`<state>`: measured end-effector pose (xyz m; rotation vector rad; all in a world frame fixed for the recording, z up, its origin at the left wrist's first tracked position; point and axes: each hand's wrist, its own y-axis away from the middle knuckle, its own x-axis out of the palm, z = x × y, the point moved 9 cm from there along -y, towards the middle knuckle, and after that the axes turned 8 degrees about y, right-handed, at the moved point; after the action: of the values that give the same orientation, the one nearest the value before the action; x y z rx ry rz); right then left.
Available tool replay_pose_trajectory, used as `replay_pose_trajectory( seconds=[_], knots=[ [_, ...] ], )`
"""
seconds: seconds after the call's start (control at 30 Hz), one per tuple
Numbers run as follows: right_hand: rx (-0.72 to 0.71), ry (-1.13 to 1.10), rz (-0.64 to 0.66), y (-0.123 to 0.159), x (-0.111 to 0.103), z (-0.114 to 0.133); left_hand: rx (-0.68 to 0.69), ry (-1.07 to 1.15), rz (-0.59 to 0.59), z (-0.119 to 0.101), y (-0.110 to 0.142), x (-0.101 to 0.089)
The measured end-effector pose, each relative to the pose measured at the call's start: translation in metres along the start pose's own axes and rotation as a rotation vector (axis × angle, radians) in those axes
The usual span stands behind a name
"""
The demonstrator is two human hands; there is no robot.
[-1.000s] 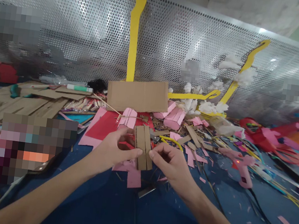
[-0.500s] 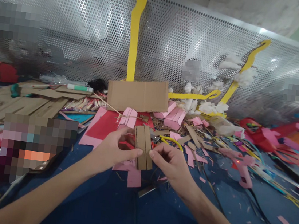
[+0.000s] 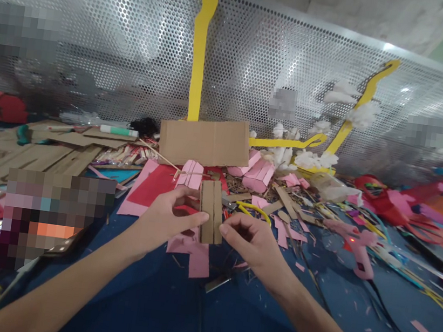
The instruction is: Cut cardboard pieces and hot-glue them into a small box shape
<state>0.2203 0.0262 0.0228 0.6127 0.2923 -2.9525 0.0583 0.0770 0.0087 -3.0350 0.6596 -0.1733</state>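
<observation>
Between my two hands is a small piece of brown cardboard (image 3: 211, 213), held upright, with dark lines or creases running down its length. My left hand (image 3: 172, 216) pinches its left edge, thumb in front and fingers partly hidden behind. At the right edge, the thumb and forefinger of my right hand (image 3: 248, 237) pinch the same piece. Just behind it lie yellow-handled scissors or pliers (image 3: 254, 209), partly covered. A pink paper piece with drawn lines (image 3: 190, 174) stands beyond my left fingers, and a pink paper cutout (image 3: 200, 260) lies below the cardboard.
A pink glue gun (image 3: 353, 246) with a lit light and a black cord lies to the right. Behind stand a cardboard box (image 3: 204, 142) and a perforated metal panel (image 3: 140, 41). Cardboard sheets (image 3: 34, 160) are piled on the left; paper scraps litter the blue surface (image 3: 153, 309).
The cardboard piece has straightened a little and shifted slightly upward between my fingers. Both hands keep nearly the same place.
</observation>
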Motion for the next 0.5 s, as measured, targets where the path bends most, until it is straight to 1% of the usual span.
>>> replay_pose_trajectory(
  seconds=[0.1, 0.2, 0.33, 0.4, 0.5],
  knots=[
    [0.009, 0.018, -0.002, 0.000, 0.000, -0.001, 0.001, 0.013, -0.002, 0.001, 0.000, -0.002],
    [0.008, 0.019, -0.026, 0.000, -0.002, -0.004, 0.014, -0.025, 0.055, 0.001, 0.001, 0.003],
    [-0.003, 0.021, -0.049, 0.001, -0.004, -0.007, -0.044, -0.057, 0.140, 0.006, 0.003, 0.010],
    [-0.003, 0.018, -0.047, 0.001, -0.004, -0.007, -0.041, -0.058, 0.146, 0.004, 0.004, 0.011],
    [0.001, 0.019, -0.027, 0.000, -0.003, -0.005, -0.036, -0.060, 0.121, 0.002, 0.005, 0.010]
  ],
)
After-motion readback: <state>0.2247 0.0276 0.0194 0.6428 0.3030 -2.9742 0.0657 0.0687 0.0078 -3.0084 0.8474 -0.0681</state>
